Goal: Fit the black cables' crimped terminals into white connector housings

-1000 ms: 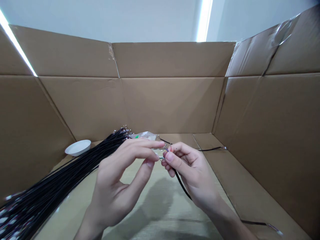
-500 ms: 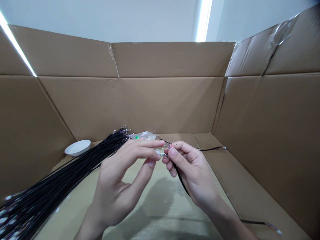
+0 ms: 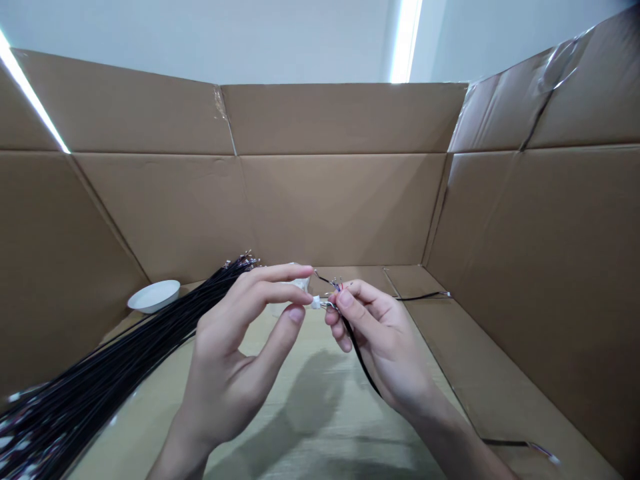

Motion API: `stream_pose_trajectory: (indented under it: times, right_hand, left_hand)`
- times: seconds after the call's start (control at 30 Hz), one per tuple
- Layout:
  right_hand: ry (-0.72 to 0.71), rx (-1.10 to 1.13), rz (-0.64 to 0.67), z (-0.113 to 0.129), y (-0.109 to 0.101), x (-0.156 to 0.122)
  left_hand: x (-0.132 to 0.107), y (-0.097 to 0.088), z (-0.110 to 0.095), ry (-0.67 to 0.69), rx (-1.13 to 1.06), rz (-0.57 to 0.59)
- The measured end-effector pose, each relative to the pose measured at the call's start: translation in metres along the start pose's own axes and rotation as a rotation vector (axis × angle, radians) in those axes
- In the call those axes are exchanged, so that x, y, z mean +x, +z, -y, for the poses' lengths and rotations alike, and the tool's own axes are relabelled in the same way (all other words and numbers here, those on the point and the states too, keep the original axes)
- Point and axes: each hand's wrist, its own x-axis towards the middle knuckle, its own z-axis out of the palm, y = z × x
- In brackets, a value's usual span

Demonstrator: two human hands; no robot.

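Observation:
Between the thumb and fingers of my right hand [image 3: 375, 333] is a black cable [image 3: 358, 353], pinched near its end. Thin coloured wires fan out there, and some of them run left into a small white connector [image 3: 315, 303]. My left hand [image 3: 245, 340] hovers just left of that connector, its index and middle fingers stretched out and its thumb apart. The middle fingertip is close to the connector; whether it touches I cannot tell. The cable's lower part passes behind my right hand.
A thick bundle of black cables [image 3: 145, 340] lies along the left. Beside it stands a white bowl [image 3: 153, 297]. A clear plastic bag [image 3: 303, 283] is partly hidden behind my left hand. Single cables [image 3: 423, 297] lie at the right, and cardboard walls [image 3: 345, 207] surround the work surface.
My left hand has drawn slightly left, away from the wires, so the white connector now shows more fully. My right hand stays nearly in place with the cable.

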Motion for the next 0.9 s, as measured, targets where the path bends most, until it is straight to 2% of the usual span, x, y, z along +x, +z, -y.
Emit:
stream_pose_trajectory:
  times: [0.9]
  right_hand:
    - [0.014, 0.038, 0.005, 0.0008, 0.0027, -0.0022]
  left_hand:
    - [0.0038, -0.0053, -0.0032, -0.048, 0.106, 0.099]
